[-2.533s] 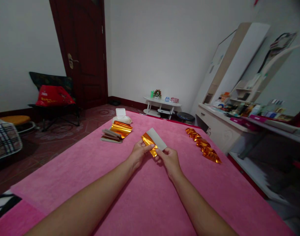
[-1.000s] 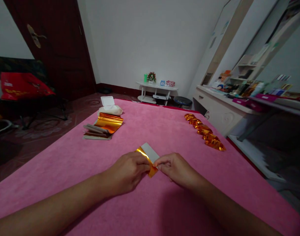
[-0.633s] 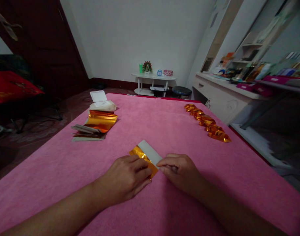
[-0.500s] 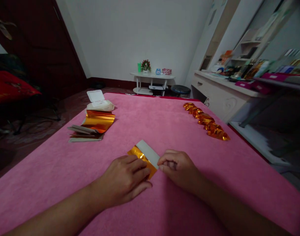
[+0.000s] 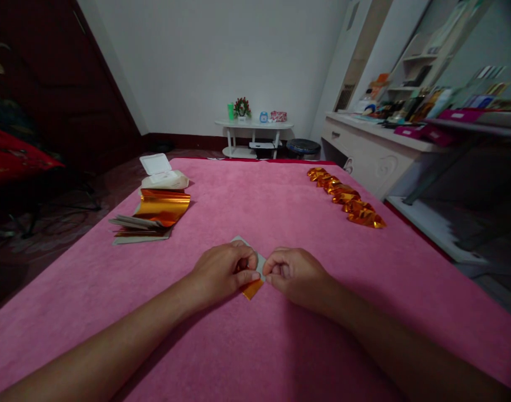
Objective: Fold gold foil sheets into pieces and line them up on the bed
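Note:
A partly folded sheet of gold foil paper (image 5: 252,289) with a grey-white back lies on the pink cloth (image 5: 255,206) in front of me. My left hand (image 5: 228,271) covers much of it, thumb and fingers pinching the folded strip. At the right end of that strip, my right hand (image 5: 295,273) grips the paper's edge between thumb and curled fingers. Gold shows below my left thumb, and a pale corner sticks out above the knuckles. The rest of the sheet is hidden under my left hand.
On the left lies a stack of gold foil paper (image 5: 163,207), with an open-lidded wipes pack (image 5: 165,177) behind it. A row of folded gold foil pieces (image 5: 345,195) runs along the right. Beyond the cloth stand a small white table (image 5: 255,125) and a stool (image 5: 303,147).
My left hand has gone from lying flat on the gold side to pinching the strip near my right hand. The right hand stays at the paper's end. The view has shifted slightly.

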A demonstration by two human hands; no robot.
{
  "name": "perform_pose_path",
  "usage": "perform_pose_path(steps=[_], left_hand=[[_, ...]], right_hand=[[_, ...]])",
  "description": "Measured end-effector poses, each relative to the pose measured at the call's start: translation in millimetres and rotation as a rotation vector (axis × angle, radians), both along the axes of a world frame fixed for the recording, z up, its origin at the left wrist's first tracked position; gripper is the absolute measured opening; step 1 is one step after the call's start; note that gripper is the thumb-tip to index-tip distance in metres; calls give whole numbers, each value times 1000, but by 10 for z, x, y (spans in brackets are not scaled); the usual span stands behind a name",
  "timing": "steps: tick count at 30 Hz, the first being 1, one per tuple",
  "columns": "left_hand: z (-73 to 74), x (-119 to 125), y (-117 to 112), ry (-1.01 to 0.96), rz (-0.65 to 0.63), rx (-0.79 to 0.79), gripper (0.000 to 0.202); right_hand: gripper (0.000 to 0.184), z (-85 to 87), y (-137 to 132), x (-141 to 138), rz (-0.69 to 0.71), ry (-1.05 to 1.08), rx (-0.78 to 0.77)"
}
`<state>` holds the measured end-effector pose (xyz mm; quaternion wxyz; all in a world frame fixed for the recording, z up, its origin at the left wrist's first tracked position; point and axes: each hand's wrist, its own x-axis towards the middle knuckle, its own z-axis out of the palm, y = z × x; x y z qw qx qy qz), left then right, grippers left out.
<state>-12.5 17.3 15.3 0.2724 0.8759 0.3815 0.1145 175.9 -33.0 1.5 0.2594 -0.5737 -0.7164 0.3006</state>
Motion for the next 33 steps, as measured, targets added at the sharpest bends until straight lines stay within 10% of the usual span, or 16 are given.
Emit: perform_pose_path(steps=[13, 17, 26, 33], left_hand=[[-67, -25, -74, -69, 66, 30, 8], [6, -170, -135, -150, -101, 35, 7], [31, -223, -412, 80, -328, 568, 22], [-54, -207, -422, 96, -304, 672, 22]], right_hand=[[8, 90, -87, -76, -85, -126, 83], [11, 61, -120, -84, -45, -106, 81], [16, 51, -109, -44, 19, -105, 55], [22, 72, -113, 7, 43, -73, 26]])
